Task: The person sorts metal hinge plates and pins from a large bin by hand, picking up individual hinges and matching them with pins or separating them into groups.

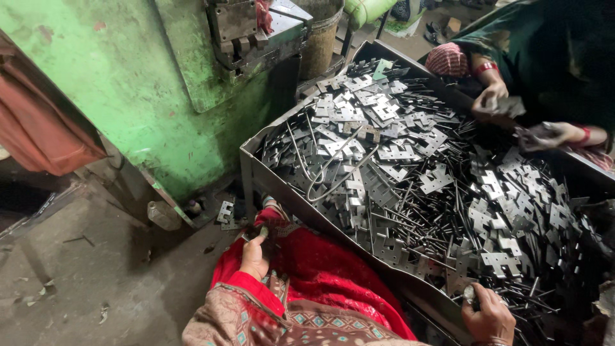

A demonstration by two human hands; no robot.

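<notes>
My left hand (254,256) rests closed on my red-clothed knee beside the tray's near wall, pinching a small dark piece; what it is I cannot tell. My right hand (490,314) lies on the near rim of the big metal tray (251,154), fingers curled over a small metal part among the pins. The tray is heaped with several flat grey hinge plates (397,154) and thin steel pins (423,237). A bent wire loop (327,179) lies on the pile.
A green press machine (160,83) stands left of the tray. Across the tray another person's two hands (493,99) hold hinge parts. A loose hinge plate (225,213) and a plastic bottle (163,214) lie on the dirty floor.
</notes>
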